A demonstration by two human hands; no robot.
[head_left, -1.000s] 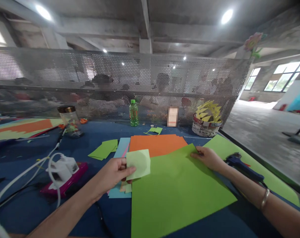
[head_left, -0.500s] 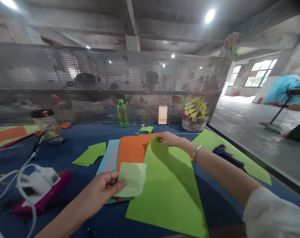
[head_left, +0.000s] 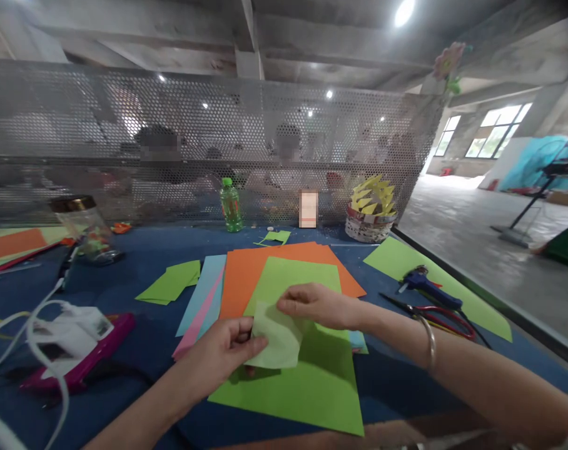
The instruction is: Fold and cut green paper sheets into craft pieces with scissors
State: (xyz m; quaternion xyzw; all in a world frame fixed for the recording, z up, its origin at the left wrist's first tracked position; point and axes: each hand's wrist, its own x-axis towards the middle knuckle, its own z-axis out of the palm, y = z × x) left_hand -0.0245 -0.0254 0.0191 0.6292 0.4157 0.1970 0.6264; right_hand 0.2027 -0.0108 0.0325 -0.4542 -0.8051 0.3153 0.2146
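A small pale green square of paper [head_left: 277, 340] is pinched at its left edge by my left hand [head_left: 234, 347]. My right hand [head_left: 314, 306] has its fingers closed at the upper right part of that square, thumb and fingertips on the paper. Beneath both hands lies a large bright green sheet [head_left: 293, 400]. It rests over orange sheets [head_left: 307, 252], with light blue paper [head_left: 204, 281] and a pink strip [head_left: 202, 322] showing at the left.
On the left stand a lidded jar [head_left: 94, 231] and a magenta power strip [head_left: 87, 359] with white cables. Green cut papers [head_left: 171, 284] lie nearby. At the back are a green bottle [head_left: 230, 206] and a basket [head_left: 371, 225]. Right: a glue gun [head_left: 431, 289] and red-handled scissors [head_left: 446, 319].
My right hand has left the top edge of the large green sheet and come down to the small square. The large sheet has shifted left, and the scissors are now uncovered.
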